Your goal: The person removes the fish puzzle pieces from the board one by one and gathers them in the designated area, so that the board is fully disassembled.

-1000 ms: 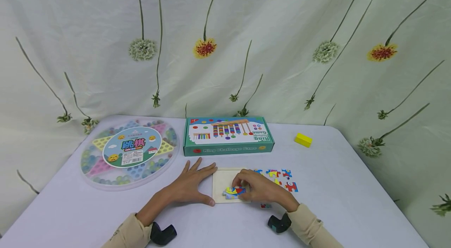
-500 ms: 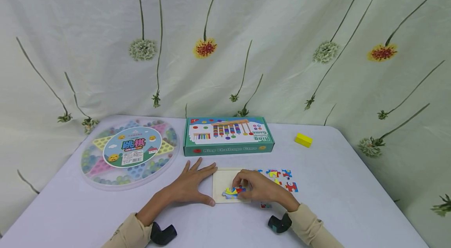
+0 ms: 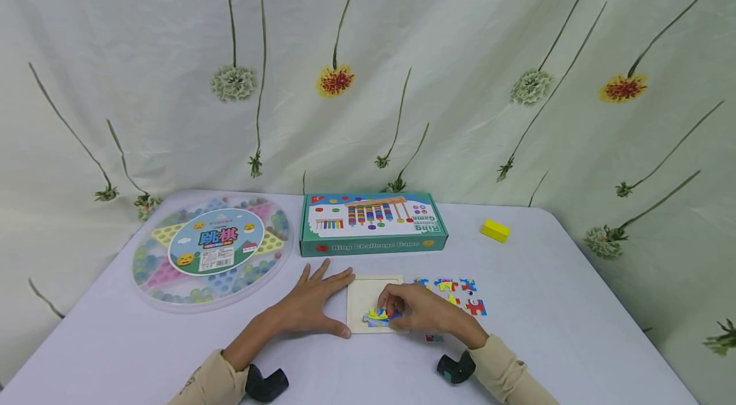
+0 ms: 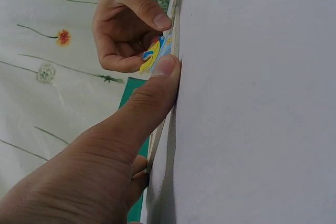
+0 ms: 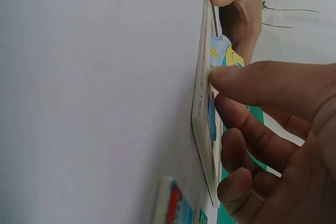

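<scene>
A small pale wooden puzzle tray (image 3: 361,290) lies in front of me, with a few brightly coloured jigsaw pieces (image 3: 376,317) in its lower part. My left hand (image 3: 310,304) rests at the tray's left side, fingers spread and thumb at the near corner. My right hand (image 3: 424,310) reaches over the right side, thumb and curled fingers pinching a jigsaw piece (image 5: 212,116) largely hidden behind them. In the left wrist view, yellow and blue pieces (image 4: 153,56) show between the two hands. Several loose jigsaw pieces (image 3: 475,306) lie right of the tray, partly covered by the right hand.
Behind the tray stands a green Ring Challenge Game box (image 3: 374,245). A round clear-lidded game set with marbles (image 3: 215,245) lies at the left. A yellow block (image 3: 495,230) sits at the back right, and a flowered cloth (image 3: 460,73) hangs behind the table.
The right fingers have shifted slightly over the pieces in the tray, and more blue with less red shows beside them. The left hand has stayed in place.
</scene>
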A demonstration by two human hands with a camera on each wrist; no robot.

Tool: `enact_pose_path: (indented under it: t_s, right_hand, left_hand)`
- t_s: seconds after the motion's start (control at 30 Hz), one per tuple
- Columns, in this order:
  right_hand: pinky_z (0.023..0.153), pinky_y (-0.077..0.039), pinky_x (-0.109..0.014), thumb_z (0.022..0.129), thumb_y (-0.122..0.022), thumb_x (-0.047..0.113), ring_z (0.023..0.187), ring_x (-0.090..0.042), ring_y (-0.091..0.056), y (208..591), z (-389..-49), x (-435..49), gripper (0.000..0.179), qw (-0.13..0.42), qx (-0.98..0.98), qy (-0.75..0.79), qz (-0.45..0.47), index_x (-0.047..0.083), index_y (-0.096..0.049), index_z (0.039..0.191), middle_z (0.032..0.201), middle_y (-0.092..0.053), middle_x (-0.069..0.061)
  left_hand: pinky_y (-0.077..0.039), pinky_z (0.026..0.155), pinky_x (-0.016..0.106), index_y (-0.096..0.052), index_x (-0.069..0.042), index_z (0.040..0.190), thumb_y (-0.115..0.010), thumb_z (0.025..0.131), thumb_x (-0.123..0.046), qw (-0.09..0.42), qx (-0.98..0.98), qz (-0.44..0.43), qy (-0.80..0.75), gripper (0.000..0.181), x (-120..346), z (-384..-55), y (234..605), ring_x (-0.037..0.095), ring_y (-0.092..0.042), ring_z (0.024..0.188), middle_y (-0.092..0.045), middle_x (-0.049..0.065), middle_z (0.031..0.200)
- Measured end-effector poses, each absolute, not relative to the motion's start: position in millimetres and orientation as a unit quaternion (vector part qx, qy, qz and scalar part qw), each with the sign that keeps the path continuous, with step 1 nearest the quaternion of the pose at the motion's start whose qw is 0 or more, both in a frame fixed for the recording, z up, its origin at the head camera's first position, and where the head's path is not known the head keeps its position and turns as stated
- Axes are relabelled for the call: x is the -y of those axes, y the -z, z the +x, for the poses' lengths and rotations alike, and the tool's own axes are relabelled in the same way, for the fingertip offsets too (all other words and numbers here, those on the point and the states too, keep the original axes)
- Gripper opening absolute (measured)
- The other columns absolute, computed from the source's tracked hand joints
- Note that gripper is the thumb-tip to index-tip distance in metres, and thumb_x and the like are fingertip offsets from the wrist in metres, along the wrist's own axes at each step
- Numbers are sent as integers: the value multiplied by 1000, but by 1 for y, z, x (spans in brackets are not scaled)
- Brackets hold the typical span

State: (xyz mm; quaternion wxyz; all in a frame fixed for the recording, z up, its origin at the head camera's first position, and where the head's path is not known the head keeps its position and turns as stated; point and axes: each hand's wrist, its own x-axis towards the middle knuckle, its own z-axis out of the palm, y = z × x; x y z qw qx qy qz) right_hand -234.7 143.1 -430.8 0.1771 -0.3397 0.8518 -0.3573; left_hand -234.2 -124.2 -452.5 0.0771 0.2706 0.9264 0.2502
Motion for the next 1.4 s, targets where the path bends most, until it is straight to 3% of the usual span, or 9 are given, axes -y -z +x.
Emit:
enact_pose_path:
  t_s: [0.9,1.4]
  right_hand:
    - [65,-46,-19,87,-68,7,73,-3,-52,425,-237,-149,21,151,-845,372,-353,16,-65,105,81,-60,10]
    - [61,-44,-17,88,-67,8,70,-3,-50,420,-234,-180,20,136,-850,386,-331,15,-68,106,81,-60,8]
  left_hand:
    - [8,112,64,-39,-18,148,-74,64,-69,75,-925,277,-251,104,125,-235,454,41,-2,146,-32,-1,155]
    - [7,112,65,-40,-18,147,-74,64,-68,74,-924,279,-252,103,125,-235,454,41,-2,146,-32,-1,155]
